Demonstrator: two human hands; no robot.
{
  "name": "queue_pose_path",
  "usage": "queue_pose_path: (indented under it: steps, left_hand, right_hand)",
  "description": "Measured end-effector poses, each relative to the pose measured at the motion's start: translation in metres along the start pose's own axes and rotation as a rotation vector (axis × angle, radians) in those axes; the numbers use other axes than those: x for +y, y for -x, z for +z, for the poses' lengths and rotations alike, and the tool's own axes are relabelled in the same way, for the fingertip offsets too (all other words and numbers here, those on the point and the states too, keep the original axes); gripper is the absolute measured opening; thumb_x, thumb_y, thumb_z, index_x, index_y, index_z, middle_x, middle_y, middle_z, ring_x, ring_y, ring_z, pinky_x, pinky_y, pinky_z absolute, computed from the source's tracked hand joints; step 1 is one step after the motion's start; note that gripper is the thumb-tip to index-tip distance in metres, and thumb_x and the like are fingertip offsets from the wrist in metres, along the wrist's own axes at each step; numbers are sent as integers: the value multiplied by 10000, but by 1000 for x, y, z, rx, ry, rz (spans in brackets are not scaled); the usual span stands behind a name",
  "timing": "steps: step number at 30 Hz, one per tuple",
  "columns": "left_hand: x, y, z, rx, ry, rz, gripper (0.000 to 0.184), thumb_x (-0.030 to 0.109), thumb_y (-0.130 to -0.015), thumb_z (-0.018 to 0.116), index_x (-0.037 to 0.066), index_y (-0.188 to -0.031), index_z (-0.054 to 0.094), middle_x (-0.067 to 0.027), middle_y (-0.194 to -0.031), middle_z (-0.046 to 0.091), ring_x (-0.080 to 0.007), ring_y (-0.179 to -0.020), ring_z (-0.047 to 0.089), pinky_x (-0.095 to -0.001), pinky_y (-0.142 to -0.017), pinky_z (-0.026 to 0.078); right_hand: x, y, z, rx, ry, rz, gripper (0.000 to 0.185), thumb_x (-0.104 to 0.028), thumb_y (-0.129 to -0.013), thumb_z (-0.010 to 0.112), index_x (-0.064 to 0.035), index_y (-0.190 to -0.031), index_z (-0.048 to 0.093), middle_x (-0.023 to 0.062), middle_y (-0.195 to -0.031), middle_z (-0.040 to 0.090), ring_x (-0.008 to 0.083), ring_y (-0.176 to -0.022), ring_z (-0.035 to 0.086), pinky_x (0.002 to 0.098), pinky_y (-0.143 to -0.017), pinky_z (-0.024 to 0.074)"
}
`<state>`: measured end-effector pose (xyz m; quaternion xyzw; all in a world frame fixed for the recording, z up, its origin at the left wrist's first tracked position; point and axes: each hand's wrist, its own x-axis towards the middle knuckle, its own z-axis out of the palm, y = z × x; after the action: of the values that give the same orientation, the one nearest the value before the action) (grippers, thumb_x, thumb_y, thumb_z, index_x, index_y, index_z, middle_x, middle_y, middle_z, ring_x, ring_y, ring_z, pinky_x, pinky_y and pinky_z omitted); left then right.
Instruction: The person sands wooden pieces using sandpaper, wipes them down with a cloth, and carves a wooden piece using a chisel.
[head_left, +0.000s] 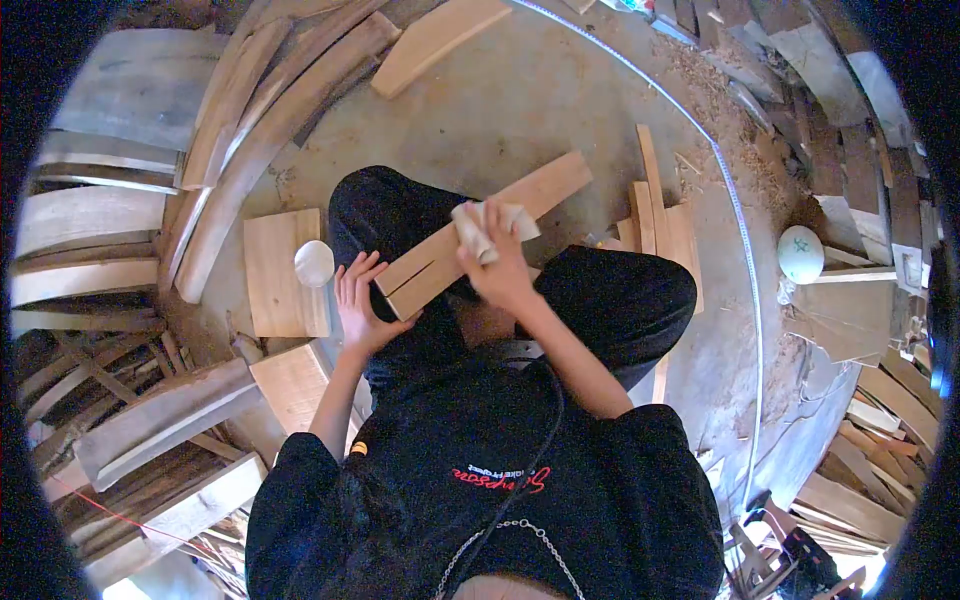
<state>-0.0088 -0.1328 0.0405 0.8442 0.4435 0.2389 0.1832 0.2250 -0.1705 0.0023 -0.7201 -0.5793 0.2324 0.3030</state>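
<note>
A long wooden board (430,262) with a dark slit near its lower left end lies slantwise across my lap. My left hand (360,305) is at that lower left end, fingers apart, with the thumb side against the board's end. On the middle of the board my right hand (497,265) presses a folded cream cloth (482,232), its fingers over the cloth. The board's upper right end sticks out past my legs over the floor.
Left of my knee are a flat board (280,290) and a white round object (314,264). Wood strips (648,215) lie to the right, beyond them a white cable (735,200) and a pale green balloon-like object (800,255). Stacked timber (110,215) stands at both sides.
</note>
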Motion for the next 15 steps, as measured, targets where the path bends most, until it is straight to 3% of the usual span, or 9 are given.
queue_pose_path:
  steps: [2,3,5,6,8,11,13,14,15]
  left_hand:
    - [-1,0,1,-4,-5,-10,802,407,-494,815,78,-1150,493,-99,-1244,500,-287,-1225,414,-505,-1054,223]
    - [-2,-1,2,-2,-6,-14,800,408,-495,814,78,-1150,493,-100,-1242,501,-290,-1223,415,-506,-1054,224]
    - [-3,0,3,0,-9,-14,795,410,-499,811,78,-1148,494,-103,-1239,503,-297,-1219,417,-506,-1052,228]
    - [-3,0,4,-9,-10,-16,787,409,-503,808,78,-1146,496,-105,-1237,503,-300,-1218,417,-507,-1051,229]
    - [-4,0,3,-9,-18,-16,772,407,-512,804,79,-1140,499,-108,-1234,504,-306,-1215,419,-508,-1049,233]
    - [-3,-1,1,8,-8,-23,780,408,-492,815,76,-1124,502,-116,-1225,506,-303,-1212,423,-507,-1051,229]
    - [-4,0,2,18,-1,-14,788,400,-488,818,73,-1128,496,-110,-1226,507,-290,-1218,422,-505,-1054,224]
    - [-3,1,1,25,3,-8,787,400,-489,817,73,-1129,496,-108,-1227,506,-287,-1221,419,-504,-1054,223]
    - [-2,1,0,30,10,-1,786,401,-491,817,73,-1129,496,-106,-1227,506,-284,-1224,417,-504,-1055,222]
  right_hand:
    - [41,-30,4,9,110,33,594,-435,-892,426,-93,-1369,335,250,-1397,288,451,-1292,237,511,-1069,176]
    - [57,-48,-3,67,39,83,422,-345,-922,406,-132,-1278,482,95,-1369,411,366,-1328,222,473,-1082,147]
    - [150,-81,17,141,-32,160,415,-363,-931,383,-142,-1263,499,123,-1354,425,362,-1328,226,455,-1079,171]
    - [170,-91,3,105,-123,304,423,-372,-938,369,-145,-1276,481,133,-1372,397,360,-1324,238,466,-1077,169]
    - [187,-106,-17,98,-42,409,450,-393,-948,337,-149,-1315,425,157,-1408,331,355,-1315,263,495,-1064,184]
    - [227,-113,4,120,316,375,505,-425,-950,305,-169,-1385,308,172,-1456,219,359,-1302,290,545,-1039,206]
    - [226,-99,26,183,420,351,509,-429,-942,308,-167,-1378,334,207,-1422,276,369,-1294,296,525,-1040,222]
    - [161,-86,9,312,71,445,486,-391,-931,362,-139,-1346,391,244,-1358,364,366,-1272,331,475,-1041,253]
    - [118,-71,0,300,-23,424,523,-370,-895,432,-75,-1325,401,253,-1323,403,373,-1237,375,437,-1022,290]
